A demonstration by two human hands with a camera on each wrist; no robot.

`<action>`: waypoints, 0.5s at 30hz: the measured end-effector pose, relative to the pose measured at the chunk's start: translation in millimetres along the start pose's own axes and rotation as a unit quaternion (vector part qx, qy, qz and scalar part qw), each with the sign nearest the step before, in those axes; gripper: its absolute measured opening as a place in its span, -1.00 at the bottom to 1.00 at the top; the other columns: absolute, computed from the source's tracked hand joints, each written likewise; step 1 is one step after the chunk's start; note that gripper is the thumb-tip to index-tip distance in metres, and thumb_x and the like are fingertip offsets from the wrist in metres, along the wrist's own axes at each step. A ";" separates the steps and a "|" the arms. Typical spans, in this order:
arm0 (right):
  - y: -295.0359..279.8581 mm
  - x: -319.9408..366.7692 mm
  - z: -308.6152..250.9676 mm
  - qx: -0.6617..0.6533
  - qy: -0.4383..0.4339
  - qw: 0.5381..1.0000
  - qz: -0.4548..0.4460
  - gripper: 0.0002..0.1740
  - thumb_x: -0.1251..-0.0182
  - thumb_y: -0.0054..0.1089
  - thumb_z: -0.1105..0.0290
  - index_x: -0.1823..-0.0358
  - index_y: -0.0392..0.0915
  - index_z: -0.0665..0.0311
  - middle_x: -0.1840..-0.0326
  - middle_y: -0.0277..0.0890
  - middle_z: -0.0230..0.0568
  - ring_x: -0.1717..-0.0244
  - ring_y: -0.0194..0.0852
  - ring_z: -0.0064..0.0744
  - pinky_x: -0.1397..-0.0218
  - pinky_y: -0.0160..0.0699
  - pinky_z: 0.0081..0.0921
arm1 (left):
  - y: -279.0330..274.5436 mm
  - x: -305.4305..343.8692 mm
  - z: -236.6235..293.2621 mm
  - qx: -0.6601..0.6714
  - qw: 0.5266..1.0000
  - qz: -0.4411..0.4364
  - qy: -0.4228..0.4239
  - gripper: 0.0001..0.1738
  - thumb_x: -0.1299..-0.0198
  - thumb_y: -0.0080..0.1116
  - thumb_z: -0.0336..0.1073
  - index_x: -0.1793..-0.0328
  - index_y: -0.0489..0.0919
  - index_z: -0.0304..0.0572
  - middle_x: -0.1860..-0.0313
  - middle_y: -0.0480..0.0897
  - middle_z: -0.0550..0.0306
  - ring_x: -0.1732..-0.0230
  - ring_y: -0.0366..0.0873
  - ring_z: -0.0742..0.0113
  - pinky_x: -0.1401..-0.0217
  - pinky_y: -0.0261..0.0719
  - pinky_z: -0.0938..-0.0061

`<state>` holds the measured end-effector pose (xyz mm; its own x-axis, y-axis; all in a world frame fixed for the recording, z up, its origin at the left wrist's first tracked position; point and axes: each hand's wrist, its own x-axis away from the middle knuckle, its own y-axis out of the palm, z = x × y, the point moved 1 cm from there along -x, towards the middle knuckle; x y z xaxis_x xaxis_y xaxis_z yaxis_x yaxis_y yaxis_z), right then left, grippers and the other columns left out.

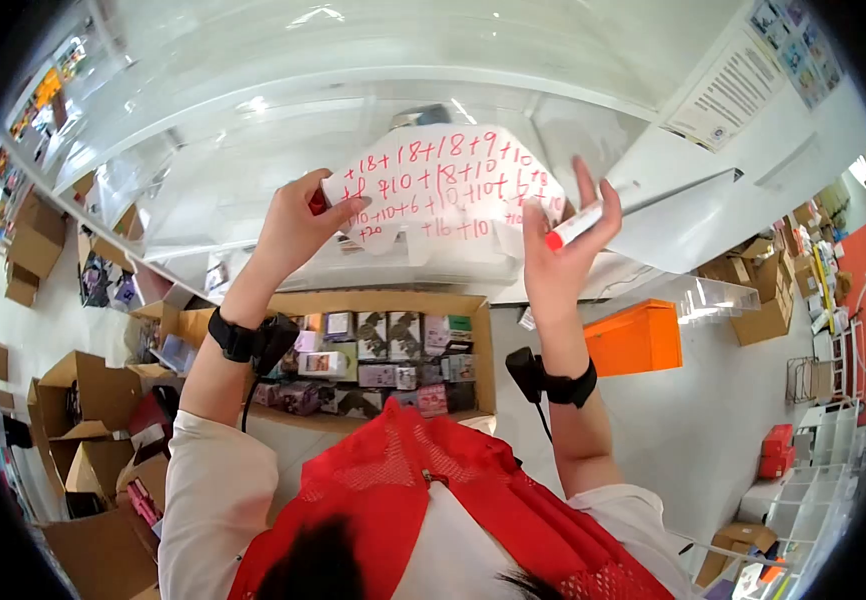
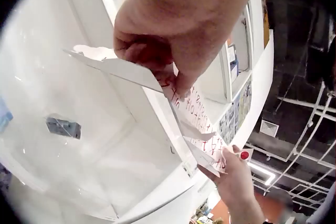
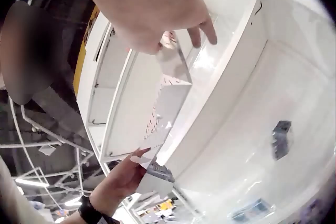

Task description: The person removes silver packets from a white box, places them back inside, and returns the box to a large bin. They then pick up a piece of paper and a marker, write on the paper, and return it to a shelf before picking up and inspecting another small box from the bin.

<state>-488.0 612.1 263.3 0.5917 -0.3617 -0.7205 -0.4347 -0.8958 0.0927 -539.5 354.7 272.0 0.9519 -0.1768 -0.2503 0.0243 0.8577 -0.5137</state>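
Note:
An irregular white sheet (image 1: 443, 185) with folded edges carries rows of red handwritten numbers and plus signs. My left hand (image 1: 298, 215) grips its left end, thumb on the written face, and something red shows inside the curled fingers. At the other end, my right hand (image 1: 568, 260) holds a white marker (image 1: 581, 222) with a red end, its thumb at the sheet's right edge and some fingers stretched out. From the left wrist view the sheet is seen nearly edge-on, with the marker's round red end (image 2: 244, 155) beyond it.
Below the sheet stands a carton (image 1: 488, 370) packed with small boxes. An orange bin (image 1: 638, 338) is to its right, and open cardboard boxes (image 1: 103, 390) crowd the left. White shelving with clear plastic surrounds the hands. A small grey box (image 3: 281, 140) lies behind the sheet.

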 end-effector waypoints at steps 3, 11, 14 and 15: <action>36.5 10.5 -29.5 -0.013 0.066 0.998 0.018 -0.49 -0.12 0.07 0.65 -0.10 0.14 0.30 0.02 0.26 -0.12 0.09 0.35 -0.51 0.13 0.37 -0.66 | -46.2 28.9 3.9 -0.086 0.995 0.047 -0.010 -0.53 0.02 0.30 -0.21 0.06 0.46 -0.39 0.49 0.52 0.10 0.58 0.26 0.56 0.55 0.25 0.62; 81.3 7.7 -68.9 -0.043 -0.070 0.994 0.072 -0.58 -0.14 0.08 0.62 -0.04 0.20 0.31 0.10 0.28 -0.20 0.18 0.37 -0.53 0.19 0.36 -0.66 | -104.8 69.8 -27.2 0.257 0.933 0.215 -0.131 -0.48 -0.03 0.26 -0.12 0.01 0.38 -0.32 0.40 0.42 0.22 0.51 0.25 0.57 0.49 0.24 0.67; 78.3 9.6 -70.9 -0.065 -0.047 0.995 0.059 -0.51 -0.11 0.10 0.64 -0.07 0.15 0.31 0.08 0.28 -0.15 0.14 0.38 -0.48 0.17 0.39 -0.63 | -95.8 78.7 -42.4 0.360 0.912 0.167 -0.098 -0.78 -0.14 0.15 -0.18 0.33 0.43 -0.14 0.68 0.24 0.41 0.66 0.09 0.66 0.62 0.02 0.70; 76.2 10.4 -68.8 -0.123 -0.005 0.991 0.060 -0.47 -0.10 0.11 0.65 -0.09 0.12 0.31 0.06 0.28 -0.12 0.12 0.38 -0.46 0.15 0.40 -0.62 | -93.6 84.4 -45.0 0.371 0.912 0.156 -0.083 -0.80 -0.17 0.12 -0.19 0.35 0.42 -0.12 0.71 0.22 0.42 0.68 0.06 0.67 0.65 -0.01 0.71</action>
<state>-468.3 522.3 310.1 0.5393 -0.4673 -0.7006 -0.3214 -0.8832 0.3416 -475.2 237.8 262.0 0.9793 0.1546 -0.1306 -0.1142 0.9549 0.2741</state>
